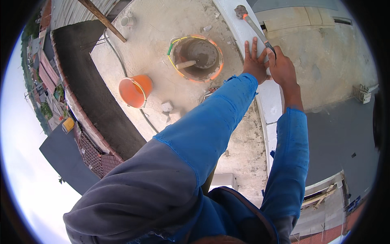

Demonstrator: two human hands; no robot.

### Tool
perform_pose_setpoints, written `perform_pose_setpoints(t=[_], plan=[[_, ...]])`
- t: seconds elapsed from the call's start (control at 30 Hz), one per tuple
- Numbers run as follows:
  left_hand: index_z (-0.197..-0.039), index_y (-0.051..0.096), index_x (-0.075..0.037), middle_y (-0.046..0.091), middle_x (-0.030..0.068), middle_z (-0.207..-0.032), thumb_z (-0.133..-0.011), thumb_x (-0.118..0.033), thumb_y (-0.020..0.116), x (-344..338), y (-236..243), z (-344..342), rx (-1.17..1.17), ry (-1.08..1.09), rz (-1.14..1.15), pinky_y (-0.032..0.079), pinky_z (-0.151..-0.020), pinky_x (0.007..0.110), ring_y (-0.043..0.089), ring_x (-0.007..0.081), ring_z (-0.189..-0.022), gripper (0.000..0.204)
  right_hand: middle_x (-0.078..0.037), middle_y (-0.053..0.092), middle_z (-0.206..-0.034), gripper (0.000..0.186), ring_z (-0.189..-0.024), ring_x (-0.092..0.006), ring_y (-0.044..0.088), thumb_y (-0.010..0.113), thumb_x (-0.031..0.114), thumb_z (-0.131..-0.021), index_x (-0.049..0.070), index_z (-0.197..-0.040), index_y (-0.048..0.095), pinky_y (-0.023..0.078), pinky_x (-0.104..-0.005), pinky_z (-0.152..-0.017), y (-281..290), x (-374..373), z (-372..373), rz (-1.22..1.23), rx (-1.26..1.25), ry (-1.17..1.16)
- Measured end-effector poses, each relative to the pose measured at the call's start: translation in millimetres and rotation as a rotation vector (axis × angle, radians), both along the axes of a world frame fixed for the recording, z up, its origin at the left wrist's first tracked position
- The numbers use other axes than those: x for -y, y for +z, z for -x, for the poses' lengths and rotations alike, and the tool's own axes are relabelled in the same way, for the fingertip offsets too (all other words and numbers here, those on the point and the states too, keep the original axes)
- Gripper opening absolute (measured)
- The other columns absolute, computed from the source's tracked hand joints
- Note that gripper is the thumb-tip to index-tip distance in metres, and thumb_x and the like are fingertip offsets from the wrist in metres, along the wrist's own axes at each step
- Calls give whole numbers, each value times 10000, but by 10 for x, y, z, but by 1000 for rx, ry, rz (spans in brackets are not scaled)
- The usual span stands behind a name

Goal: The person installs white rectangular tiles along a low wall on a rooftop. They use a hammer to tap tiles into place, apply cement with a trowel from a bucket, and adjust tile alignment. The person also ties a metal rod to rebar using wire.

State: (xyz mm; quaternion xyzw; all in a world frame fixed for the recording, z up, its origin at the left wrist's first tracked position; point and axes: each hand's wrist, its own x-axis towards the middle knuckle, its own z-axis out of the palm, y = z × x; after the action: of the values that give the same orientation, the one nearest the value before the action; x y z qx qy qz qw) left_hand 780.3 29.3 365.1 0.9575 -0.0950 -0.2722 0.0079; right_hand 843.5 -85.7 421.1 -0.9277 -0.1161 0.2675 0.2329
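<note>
My left hand (256, 64) presses on the top of a white block wall (273, 99), its fingers spread. Close beside it my right hand (283, 70) is curled, with fingers bent near the block's edge; what sits inside them is hidden. A hammer-like tool (254, 26) lies along the wall top, its head caked grey, with an orange band and a grey handle. A black curved end of it reaches the right fingers, and I cannot tell whether they grip it. Left of the wall stands a round bucket (221, 67) of wet grey mortar with a pale-handled tool (185, 64) in it.
An orange bucket (134, 90) lies tipped on the concrete slab (170, 24), near a hose (118, 53) and broken block pieces (167, 107). A wooden pole (103, 18) slants in at the upper left. Beyond the slab's left edge lie roofs; right of the wall is a lower grey surface (333, 134).
</note>
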Motion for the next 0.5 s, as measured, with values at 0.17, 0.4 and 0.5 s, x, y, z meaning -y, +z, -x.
perform_pose_setpoints(t=[0.17, 0.4, 0.5], plan=[[-1751, 223, -268, 73, 78, -1836, -1011, -798, 410, -67, 15, 11, 14, 22, 138, -106, -1233, 802, -160, 598, -1601, 930, -273, 759, -942, 410, -912, -526, 722, 470, 455, -1136, 112, -1310, 614, 553, -615, -774, -25, -41, 82, -36, 29, 1], [-1687, 330, -477, -42, -24, -1842, -983, -784, 513, -69, 54, -3, -44, 53, 149, -165, -1219, 801, -182, 561, -1611, 790, -228, 747, -879, 396, -796, -390, 746, 544, 420, -1131, 41, -1201, 637, 559, -491, -713, 176, 85, 654, -232, 81, -300], [-1658, 396, -473, 18, 35, -1844, -974, -777, 542, -42, 51, 12, 1, 32, 171, -125, -1220, 813, -148, 570, -1617, 763, -164, 705, -813, 333, -718, -275, 689, 657, 338, -1082, 10, -1130, 636, 534, -426, -682, 288, 301, 1438, -218, 167, -487]])
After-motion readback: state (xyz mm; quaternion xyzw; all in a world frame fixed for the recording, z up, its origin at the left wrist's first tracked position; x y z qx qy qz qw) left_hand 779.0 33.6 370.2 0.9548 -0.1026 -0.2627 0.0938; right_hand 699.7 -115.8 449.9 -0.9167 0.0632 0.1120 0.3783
